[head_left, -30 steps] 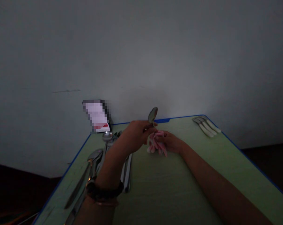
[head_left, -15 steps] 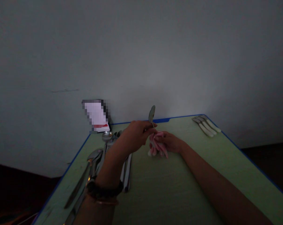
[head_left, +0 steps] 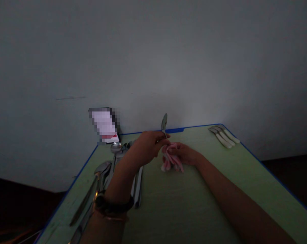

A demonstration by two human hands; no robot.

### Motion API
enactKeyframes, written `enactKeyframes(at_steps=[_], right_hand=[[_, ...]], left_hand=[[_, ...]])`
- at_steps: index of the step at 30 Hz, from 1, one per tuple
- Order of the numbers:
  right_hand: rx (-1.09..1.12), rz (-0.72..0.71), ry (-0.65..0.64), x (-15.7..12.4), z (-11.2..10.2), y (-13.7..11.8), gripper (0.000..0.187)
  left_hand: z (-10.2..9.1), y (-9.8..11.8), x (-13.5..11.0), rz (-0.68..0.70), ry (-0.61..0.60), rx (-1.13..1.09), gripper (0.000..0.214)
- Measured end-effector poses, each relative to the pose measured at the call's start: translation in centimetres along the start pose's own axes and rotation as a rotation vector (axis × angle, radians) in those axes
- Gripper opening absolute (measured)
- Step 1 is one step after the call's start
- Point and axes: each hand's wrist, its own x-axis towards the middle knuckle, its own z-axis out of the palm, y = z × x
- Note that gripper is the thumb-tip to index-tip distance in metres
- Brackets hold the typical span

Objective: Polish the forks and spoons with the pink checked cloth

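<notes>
My left hand is closed around the neck of a spoon, its rounded metal head pointing up above the fingers. In my right hand is a crumpled pink cloth, bunched just below the left fingers. The cloth hides the spoon's handle, and its loose folds hang down over the table. Both hands are close together, near the table's far edge.
Several metal spoons and other cutlery lie on the left, partly behind my left forearm. Three white-handled forks rest at the far right of the green table. A phone-like device leans against the wall.
The spoon's head has turned slightly and tilts a little more left. The cloth's hanging folds have shifted slightly down and right. Both hands stay in nearly the same place.
</notes>
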Motion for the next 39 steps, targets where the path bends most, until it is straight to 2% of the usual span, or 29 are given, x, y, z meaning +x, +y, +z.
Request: enactKeyframes(at_steps=[32, 39], right_hand=[[-0.016, 0.018, -0.003, 0.01, -0.03, 0.02, 0.032], [0.007, 0.003, -0.002, -0.01, -0.13, 0.21, 0.027]], left_hand=[[0.31, -0.21, 0.03, -0.028, -0.023, -0.045, 0.028], [0.34, -0.30, 0.04, -0.032, -0.022, -0.065, 0.027]])
